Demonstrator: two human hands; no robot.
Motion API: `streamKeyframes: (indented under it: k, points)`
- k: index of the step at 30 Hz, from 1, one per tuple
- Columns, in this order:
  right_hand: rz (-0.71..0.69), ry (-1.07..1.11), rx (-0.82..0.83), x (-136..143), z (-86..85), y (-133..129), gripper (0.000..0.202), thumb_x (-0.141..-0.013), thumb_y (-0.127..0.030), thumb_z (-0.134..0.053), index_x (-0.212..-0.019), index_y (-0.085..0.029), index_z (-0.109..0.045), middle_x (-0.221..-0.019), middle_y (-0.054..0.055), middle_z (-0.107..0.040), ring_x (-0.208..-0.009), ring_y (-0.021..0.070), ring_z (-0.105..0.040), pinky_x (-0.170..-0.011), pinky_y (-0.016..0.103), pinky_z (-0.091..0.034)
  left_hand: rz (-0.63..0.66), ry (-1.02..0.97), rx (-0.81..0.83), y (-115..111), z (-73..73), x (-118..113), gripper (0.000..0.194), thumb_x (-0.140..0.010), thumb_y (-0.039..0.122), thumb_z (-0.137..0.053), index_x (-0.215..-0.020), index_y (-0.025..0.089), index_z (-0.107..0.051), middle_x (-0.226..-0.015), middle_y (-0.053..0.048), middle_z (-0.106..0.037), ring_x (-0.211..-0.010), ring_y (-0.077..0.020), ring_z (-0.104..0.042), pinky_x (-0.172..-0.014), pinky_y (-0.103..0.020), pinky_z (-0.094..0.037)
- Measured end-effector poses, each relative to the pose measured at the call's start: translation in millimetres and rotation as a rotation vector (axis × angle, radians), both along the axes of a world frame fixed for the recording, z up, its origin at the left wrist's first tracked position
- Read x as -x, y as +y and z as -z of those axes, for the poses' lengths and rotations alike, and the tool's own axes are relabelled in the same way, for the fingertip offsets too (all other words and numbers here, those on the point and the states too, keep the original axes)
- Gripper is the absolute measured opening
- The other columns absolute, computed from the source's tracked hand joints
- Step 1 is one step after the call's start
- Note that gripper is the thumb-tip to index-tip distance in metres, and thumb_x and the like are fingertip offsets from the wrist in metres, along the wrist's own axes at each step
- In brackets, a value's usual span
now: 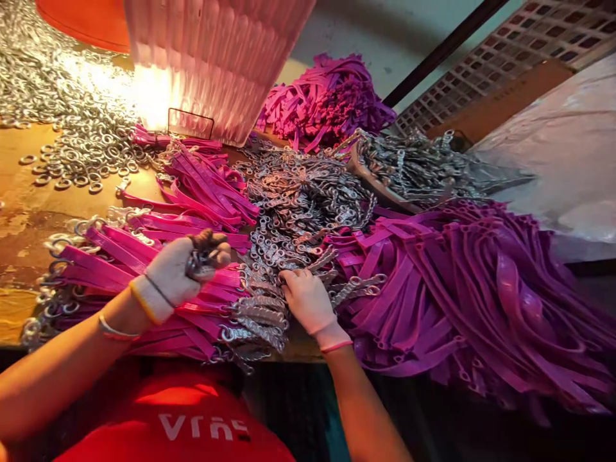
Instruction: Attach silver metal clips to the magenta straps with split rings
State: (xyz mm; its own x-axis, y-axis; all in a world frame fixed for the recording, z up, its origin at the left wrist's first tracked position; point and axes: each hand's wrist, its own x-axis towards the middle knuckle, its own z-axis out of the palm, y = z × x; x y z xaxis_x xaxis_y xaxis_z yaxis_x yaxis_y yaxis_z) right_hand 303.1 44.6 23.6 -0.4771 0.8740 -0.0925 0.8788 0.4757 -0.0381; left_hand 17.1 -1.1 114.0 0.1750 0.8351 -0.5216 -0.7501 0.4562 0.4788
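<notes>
Left hand (180,273), in a white glove with dark fingertips: closed around a small cluster of dark grey metal links (206,255), held above flat, glossy pink straps (192,327) with metal rings at their left ends and twisted silver chain pieces (262,314) at their right.

Right hand (308,298), in a white glove with a pink cuff: fingers bent down at the near edge of a heap of short silver-grey chains (303,192); whether they grip one, cannot be told.

Right of that hand: a large spread of long purple straps (409,282). Behind: a bundle of purple-pink straps (332,99). Far left, on the worn wooden counter (29,221): loose silver metal rings (91,151), beside a ribbed translucent panel (212,64), brightly lit.
</notes>
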Motion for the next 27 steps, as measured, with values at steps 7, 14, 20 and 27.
streamKeyframes:
  k: [7,14,20,27]
  points:
    - [-0.093,0.277,0.087,-16.0,3.3,22.2,0.018,-0.095,-0.020,-0.049,-0.099,-0.018,-0.066,-0.099,0.009,-0.073,-0.096,0.0225,-0.066,-0.088,0.035,-0.051,0.022,-0.175,0.067,-13.7,33.2,-11.9,0.016,-0.093,0.011,-0.045,-0.088,0.011,-0.060,-0.078,-0.011,-0.066,-0.056,-0.0145,-0.064,-0.029,-0.013,-0.022]
    - [-0.113,0.493,0.116,34.1,-9.5,31.2,0.021,-0.095,-0.031,-0.050,-0.104,-0.018,-0.064,-0.098,0.009,-0.073,-0.092,0.0225,-0.068,-0.087,0.038,-0.053,-0.008,-0.120,0.059,-18.6,31.7,-7.0,0.017,-0.083,0.005,-0.052,-0.091,0.008,-0.067,-0.083,-0.012,-0.068,-0.058,-0.0114,-0.061,-0.033,-0.012,-0.021]
    - [-0.105,0.887,0.338,86.1,-67.9,5.9,0.019,-0.095,-0.035,-0.056,-0.104,-0.022,-0.065,-0.100,0.004,-0.071,-0.088,0.0177,-0.067,-0.084,0.034,-0.054,0.050,0.050,-0.072,-22.7,42.5,-6.0,0.015,-0.080,0.019,-0.063,-0.092,0.015,-0.071,-0.088,-0.008,-0.068,-0.052,-0.0077,-0.052,-0.036,-0.017,-0.018]
    - [-0.047,0.710,0.371,124.0,-97.5,-11.8,0.020,-0.085,-0.033,-0.067,-0.102,-0.022,-0.068,-0.090,0.000,-0.072,-0.082,0.0175,-0.066,-0.076,0.029,-0.051,-0.039,0.380,-0.279,-25.0,45.9,-10.9,0.030,-0.079,0.033,-0.065,-0.101,0.014,-0.069,-0.085,-0.005,-0.067,-0.063,-0.0114,-0.057,-0.057,-0.023,-0.046]
